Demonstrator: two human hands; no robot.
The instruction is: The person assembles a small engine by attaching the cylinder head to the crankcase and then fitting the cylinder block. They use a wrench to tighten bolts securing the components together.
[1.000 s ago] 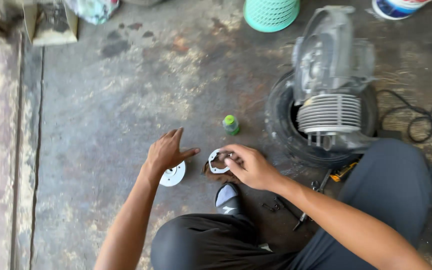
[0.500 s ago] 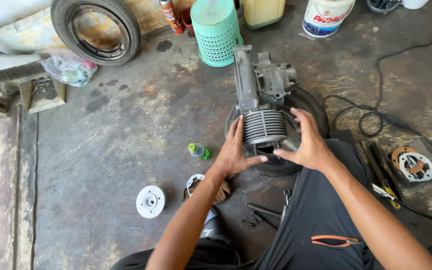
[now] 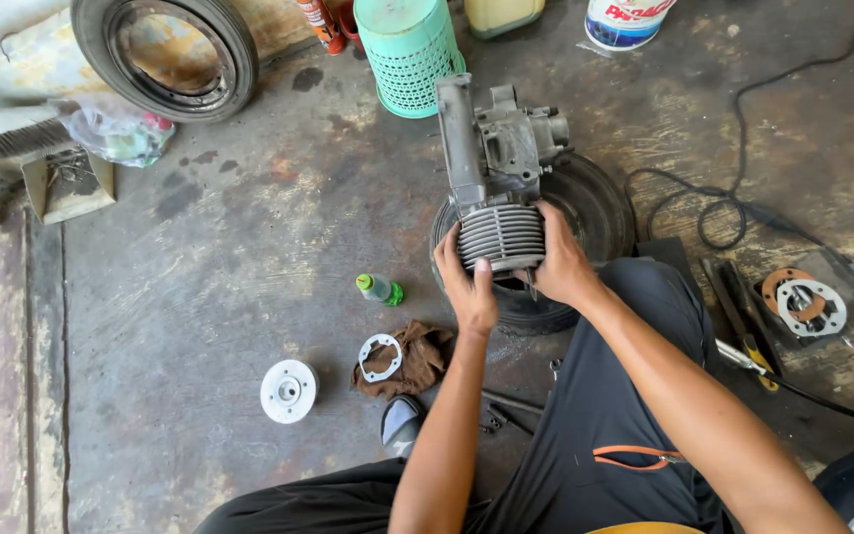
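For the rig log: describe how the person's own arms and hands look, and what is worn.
Both arms are bare to the frame edge: no sleeves, gloves, watch or rings visible. The left hand and right hand are bare. Below are dark trousers with an orange-trimmed pocket.

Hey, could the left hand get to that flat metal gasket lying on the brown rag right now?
Probably yes. The left hand grips the ribbed grey engine cylinder, while the flat metal gasket lies exposed atop the brown rag just below it, nothing between.
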